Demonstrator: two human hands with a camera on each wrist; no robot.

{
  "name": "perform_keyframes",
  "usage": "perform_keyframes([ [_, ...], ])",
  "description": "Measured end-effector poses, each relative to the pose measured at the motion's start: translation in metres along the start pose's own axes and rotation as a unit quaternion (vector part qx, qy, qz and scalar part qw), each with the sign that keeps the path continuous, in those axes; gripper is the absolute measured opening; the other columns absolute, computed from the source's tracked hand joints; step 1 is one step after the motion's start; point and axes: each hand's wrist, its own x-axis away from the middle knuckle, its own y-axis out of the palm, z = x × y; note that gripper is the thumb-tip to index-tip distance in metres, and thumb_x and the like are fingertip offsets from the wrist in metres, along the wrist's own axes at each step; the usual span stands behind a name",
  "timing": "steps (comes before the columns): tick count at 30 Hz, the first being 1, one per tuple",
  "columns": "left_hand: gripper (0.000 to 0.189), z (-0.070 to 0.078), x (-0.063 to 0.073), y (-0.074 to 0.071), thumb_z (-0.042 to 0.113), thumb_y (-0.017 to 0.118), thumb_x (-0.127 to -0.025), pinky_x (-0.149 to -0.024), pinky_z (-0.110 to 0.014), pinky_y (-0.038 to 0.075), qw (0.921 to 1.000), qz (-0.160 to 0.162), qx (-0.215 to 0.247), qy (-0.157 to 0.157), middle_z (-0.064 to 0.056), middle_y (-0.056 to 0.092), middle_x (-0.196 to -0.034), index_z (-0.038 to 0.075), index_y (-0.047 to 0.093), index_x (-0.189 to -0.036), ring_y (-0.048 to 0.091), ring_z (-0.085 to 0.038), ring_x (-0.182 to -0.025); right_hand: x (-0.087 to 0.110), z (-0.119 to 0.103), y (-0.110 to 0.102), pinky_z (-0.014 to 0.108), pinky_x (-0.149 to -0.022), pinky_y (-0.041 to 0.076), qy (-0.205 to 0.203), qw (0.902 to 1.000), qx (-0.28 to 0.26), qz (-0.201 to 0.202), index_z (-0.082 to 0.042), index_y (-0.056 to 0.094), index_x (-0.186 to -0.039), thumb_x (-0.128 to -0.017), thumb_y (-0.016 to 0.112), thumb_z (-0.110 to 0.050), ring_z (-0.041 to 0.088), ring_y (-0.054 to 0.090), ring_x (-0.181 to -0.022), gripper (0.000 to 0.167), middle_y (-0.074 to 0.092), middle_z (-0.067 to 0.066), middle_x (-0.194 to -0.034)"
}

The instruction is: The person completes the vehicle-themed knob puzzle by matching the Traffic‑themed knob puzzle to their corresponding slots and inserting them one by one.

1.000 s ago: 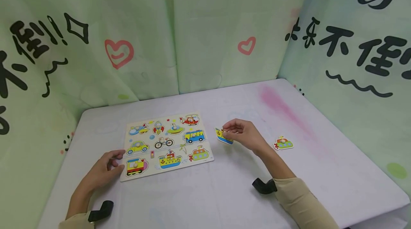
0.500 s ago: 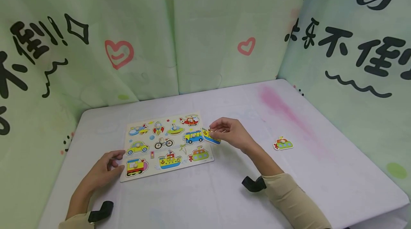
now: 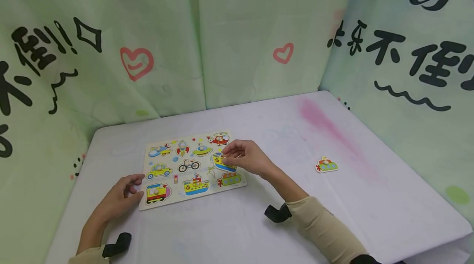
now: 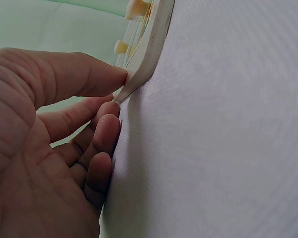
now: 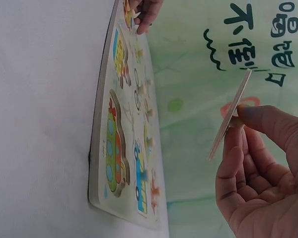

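Between thumb and fingers, my right hand [image 3: 249,158] pinches a yellow-and-blue boat puzzle piece [image 3: 221,165] by the knob on its face. The right wrist view shows this piece [image 5: 229,116] edge-on and tilted, apart from the puzzle board [image 5: 97,191]. The wooden board [image 3: 177,200] lies flat, with knobbed vehicle pieces in it. Its boat recess [image 3: 196,185] and submarine recess [image 3: 228,178] show printed pictures without pieces. Thumb and fingertips of my left hand [image 3: 117,196] touch the board's left edge, the thumb near the corner [image 4: 139,74].
A green submarine puzzle piece [image 3: 327,165] lies on the white tablecloth [image 3: 281,120] to the right of the board. Green printed curtains [image 3: 237,70] stand around the back and sides of the table.
My right hand has carried the boat piece leftwards, from beside the board to above its right part. The left hand stays at the board's left edge.
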Motion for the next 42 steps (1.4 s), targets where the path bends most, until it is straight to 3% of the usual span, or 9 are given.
perform_keyframes([
  [11,0.058,0.0,0.002,0.0,0.013,0.066,-0.096,-0.08,-0.027,0.04,1.0,-0.001,0.0,-0.001,-0.019,0.051,-0.127,-0.004,0.043,-0.147,0.045,-0.027,-0.105,-0.011,-0.001,0.026,0.03,-0.078,0.051,-0.013,0.9996,0.007,-0.024,-0.005,0.072,-0.105,-0.089,0.079,-0.013,0.017,0.063,-0.087,0.019,0.07,0.003,-0.096],
  [25,0.058,-0.003,0.002,0.002,0.011,0.067,-0.095,-0.079,-0.025,0.039,1.0,0.003,0.0,0.005,-0.02,0.051,-0.127,-0.004,0.044,-0.146,0.045,-0.027,-0.106,-0.021,0.001,0.059,0.023,-0.076,0.051,-0.027,0.9983,0.001,-0.051,-0.007,0.073,-0.102,-0.088,0.079,-0.012,0.012,0.062,-0.083,0.016,0.07,-0.001,-0.093],
  [37,0.058,0.0,0.0,0.0,0.012,0.066,-0.096,-0.082,-0.032,0.041,1.0,0.0,0.004,-0.005,-0.02,0.05,-0.128,-0.004,0.043,-0.147,0.045,-0.029,-0.108,-0.03,0.005,0.075,0.021,-0.074,0.051,-0.042,0.9944,0.068,-0.069,-0.006,0.074,-0.102,-0.088,0.08,-0.011,0.01,0.062,-0.08,0.016,0.069,-0.003,-0.091],
  [42,0.058,0.001,0.001,0.0,0.012,0.066,-0.096,-0.081,-0.029,0.041,1.0,0.001,0.002,-0.001,-0.02,0.05,-0.127,-0.003,0.043,-0.147,0.045,-0.028,-0.107,-0.033,0.007,0.079,0.019,-0.073,0.051,-0.051,0.9904,0.1,-0.08,-0.008,0.073,-0.099,-0.087,0.08,-0.01,0.007,0.061,-0.077,0.014,0.068,-0.005,-0.089],
])
